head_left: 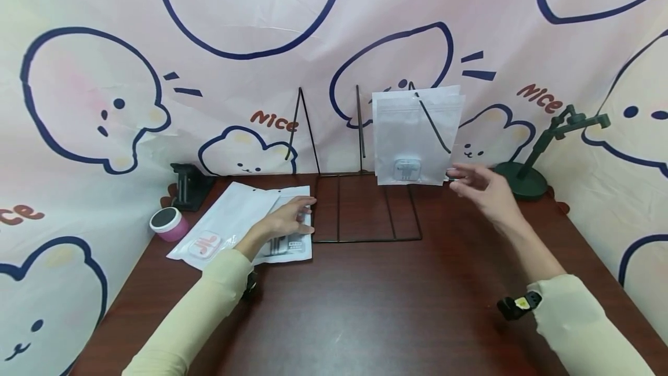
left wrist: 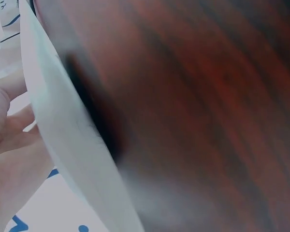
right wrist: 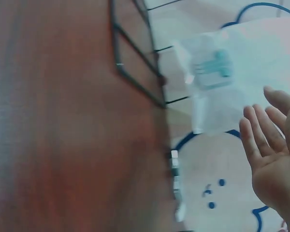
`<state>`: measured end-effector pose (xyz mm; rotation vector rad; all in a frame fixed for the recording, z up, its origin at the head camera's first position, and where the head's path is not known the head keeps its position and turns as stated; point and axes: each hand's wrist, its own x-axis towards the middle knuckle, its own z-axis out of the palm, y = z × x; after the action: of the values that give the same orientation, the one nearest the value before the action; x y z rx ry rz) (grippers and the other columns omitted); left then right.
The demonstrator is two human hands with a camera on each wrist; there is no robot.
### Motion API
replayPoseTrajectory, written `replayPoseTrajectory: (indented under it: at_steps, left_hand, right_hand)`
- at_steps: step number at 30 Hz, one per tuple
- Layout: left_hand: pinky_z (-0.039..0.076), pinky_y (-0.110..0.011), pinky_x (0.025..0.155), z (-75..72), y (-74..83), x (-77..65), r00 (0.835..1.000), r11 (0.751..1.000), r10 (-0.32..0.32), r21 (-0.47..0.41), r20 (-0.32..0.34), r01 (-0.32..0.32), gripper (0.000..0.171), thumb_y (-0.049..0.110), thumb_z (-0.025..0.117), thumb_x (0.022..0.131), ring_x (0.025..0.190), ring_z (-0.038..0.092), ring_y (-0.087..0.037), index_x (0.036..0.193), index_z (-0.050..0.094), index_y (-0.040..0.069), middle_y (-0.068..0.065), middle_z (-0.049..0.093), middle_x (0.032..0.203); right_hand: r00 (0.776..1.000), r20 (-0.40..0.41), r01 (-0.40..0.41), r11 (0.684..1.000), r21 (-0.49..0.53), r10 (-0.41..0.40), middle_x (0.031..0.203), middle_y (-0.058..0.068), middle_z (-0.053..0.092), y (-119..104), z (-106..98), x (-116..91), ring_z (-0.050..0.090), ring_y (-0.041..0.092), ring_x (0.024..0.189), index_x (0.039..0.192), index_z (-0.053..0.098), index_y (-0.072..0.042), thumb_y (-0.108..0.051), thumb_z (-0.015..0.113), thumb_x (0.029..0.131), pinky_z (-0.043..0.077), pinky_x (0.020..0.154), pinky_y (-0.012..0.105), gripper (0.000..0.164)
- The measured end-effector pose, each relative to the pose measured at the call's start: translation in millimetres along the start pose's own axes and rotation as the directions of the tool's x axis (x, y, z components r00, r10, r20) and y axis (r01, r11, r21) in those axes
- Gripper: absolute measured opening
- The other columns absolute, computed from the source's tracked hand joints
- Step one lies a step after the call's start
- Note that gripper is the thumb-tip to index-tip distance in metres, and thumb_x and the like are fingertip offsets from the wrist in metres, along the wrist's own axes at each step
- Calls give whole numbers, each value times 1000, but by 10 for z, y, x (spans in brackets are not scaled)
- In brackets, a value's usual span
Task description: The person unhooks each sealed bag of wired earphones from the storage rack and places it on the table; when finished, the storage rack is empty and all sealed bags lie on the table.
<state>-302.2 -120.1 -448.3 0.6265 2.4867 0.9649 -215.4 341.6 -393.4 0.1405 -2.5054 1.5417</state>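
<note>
My left hand rests over the right part of a white zip bag on the table, thumb and fingers spread at its edge. Another white bag overlaps it on the left. In the left wrist view the bag's edge hides the fingertips. Beyond, a black wire rack has white zip bags hanging on its right prong, the front one showing a small clear case at the bottom. My right hand is beside these bags' lower right corner, fingers loosely extended and holding nothing.
A dark green stand with a jointed arm stands at the back right. At the back left are a black stand and a pink jar with a dark-topped white lid. A patterned cloth hangs behind the brown table.
</note>
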Motion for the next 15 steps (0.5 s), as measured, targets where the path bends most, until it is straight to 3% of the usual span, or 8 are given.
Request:
replayPoseTrajectory:
  at_steps: [4,10,15]
  left_hand:
    - [47,-46,109,17,19,25,1000,999,6,35,6,-6,78,3,76,92,134,52,-37,159,36,-1,-22,33,160]
    - [46,-48,111,7,5,31,1000,1000,2,17,14,-2,78,2,75,93,136,50,-39,159,34,0,-22,33,159]
    - [44,-49,113,5,0,22,1000,1000,-1,-9,14,2,78,2,75,93,136,49,-41,160,34,1,-22,34,159]
  right_hand:
    - [993,-114,7,999,50,-1,120,-12,71,-138,-133,81,64,8,98,145,60,-12,-27,73,99,54,78,15,50]
    - [989,-146,27,986,162,-3,134,1,67,-391,-257,268,61,9,115,144,61,-15,-24,76,97,51,88,13,50]
    - [983,-184,4,988,154,25,145,6,59,-579,-237,437,56,11,123,148,58,-18,-31,76,97,43,111,33,56]
